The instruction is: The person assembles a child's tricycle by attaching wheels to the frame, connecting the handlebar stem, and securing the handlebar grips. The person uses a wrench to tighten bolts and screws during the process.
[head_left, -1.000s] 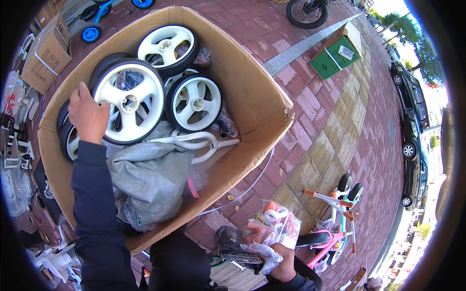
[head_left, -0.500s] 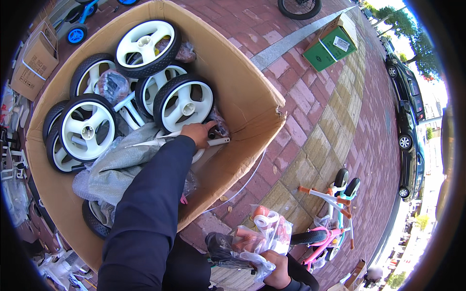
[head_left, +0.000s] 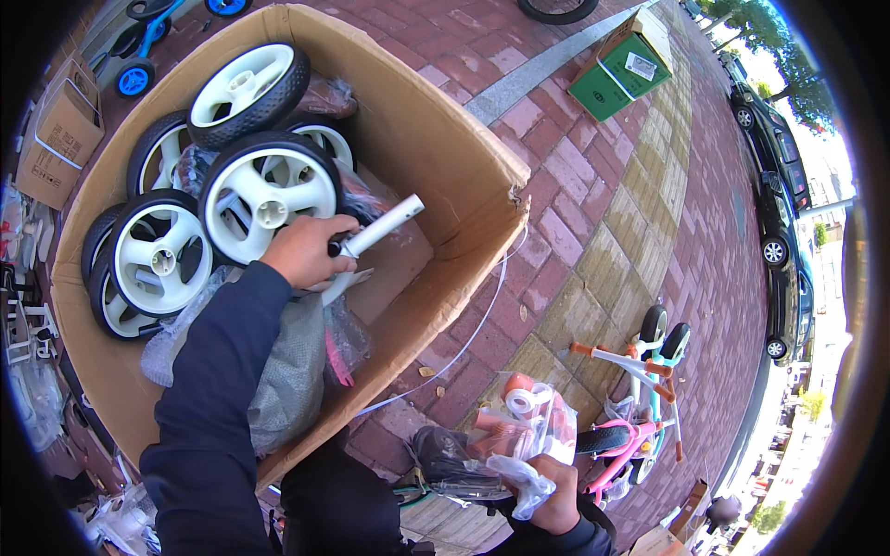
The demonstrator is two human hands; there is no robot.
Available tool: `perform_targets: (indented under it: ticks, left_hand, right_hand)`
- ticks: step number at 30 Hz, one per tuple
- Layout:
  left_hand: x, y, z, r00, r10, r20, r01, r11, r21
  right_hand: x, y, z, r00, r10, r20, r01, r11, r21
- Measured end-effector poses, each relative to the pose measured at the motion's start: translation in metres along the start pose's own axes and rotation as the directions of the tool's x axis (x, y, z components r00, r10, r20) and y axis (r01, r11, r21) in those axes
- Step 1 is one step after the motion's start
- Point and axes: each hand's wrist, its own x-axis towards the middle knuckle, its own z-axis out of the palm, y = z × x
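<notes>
Inside a large cardboard box [head_left: 445,139], my left hand [head_left: 311,252] is closed around a white bike frame [head_left: 391,224] near its black clamp. A white three-spoke wheel [head_left: 271,215] with a black tyre stands right by that hand; whether it is joined to the frame cannot be made out. More white wheels [head_left: 162,263] crowd the box's left and far parts. Grey wrapping [head_left: 292,380] lies under my left forearm. Outside the box, my right hand [head_left: 554,493] grips the gathered neck of a clear plastic bag [head_left: 527,422] holding orange-brown and white parts. A dark bundle in plastic [head_left: 450,459] hangs beside it.
Small balance bikes [head_left: 635,435], one pink, stand on the brick paving at the right. A green carton [head_left: 619,74] sits beyond the box. Another carton [head_left: 63,134] and a blue bike [head_left: 139,56] are at the far left. Parked cars [head_left: 774,195] line the right.
My left hand has shifted left and lifted the white frame, whose tube now points up. The nearby wheel has moved left and the grey wrapping has shifted. My right hand still holds the bag.
</notes>
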Motion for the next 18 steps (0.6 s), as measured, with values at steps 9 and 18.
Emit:
perform_targets:
  ticks: [9,18]
  left_hand:
    - [-0.103,-0.043,-0.042,0.874,-0.266,-0.407,-0.018,0.819,-0.573]
    - [-0.142,-0.077,-0.018,0.688,-0.387,-0.614,-0.152,0.751,-0.643]
  right_hand:
    - [0.046,-0.127,-0.102,0.909,-0.329,-0.255,0.169,0.851,-0.497]
    - [0.234,-0.2,-0.058,0.656,-0.75,-0.08,0.677,0.632,-0.376]
